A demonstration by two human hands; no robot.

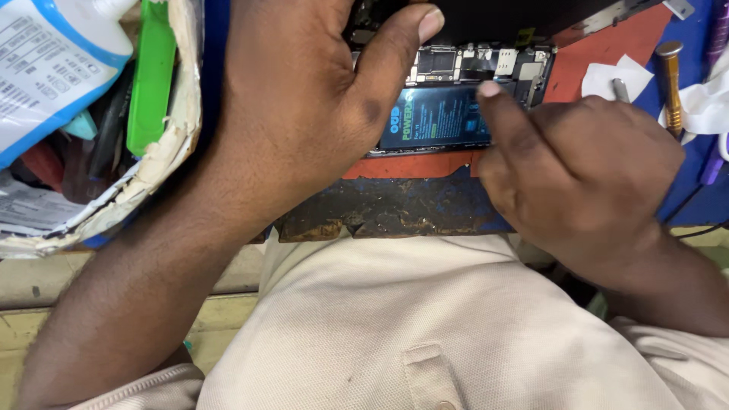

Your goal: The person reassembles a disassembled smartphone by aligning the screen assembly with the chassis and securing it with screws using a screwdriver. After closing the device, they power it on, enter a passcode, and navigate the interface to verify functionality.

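A: Pinning the opened phone (471, 72) on the mat (425, 201), left hand (304, 99) lies flat, fingers spread.

B: Right hand (585, 171) (fingers curled together) has one fingertip pressing the battery (433, 118). Screwdriver (668, 83) nearby.

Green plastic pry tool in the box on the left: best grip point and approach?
Grip the green pry tool by its upper flat shaft, pinching its two broad faces. Come from above and the right: it stands nearly upright against the torn cardboard box wall, its lower end buried among clutter, with a white bottle crowding its left.
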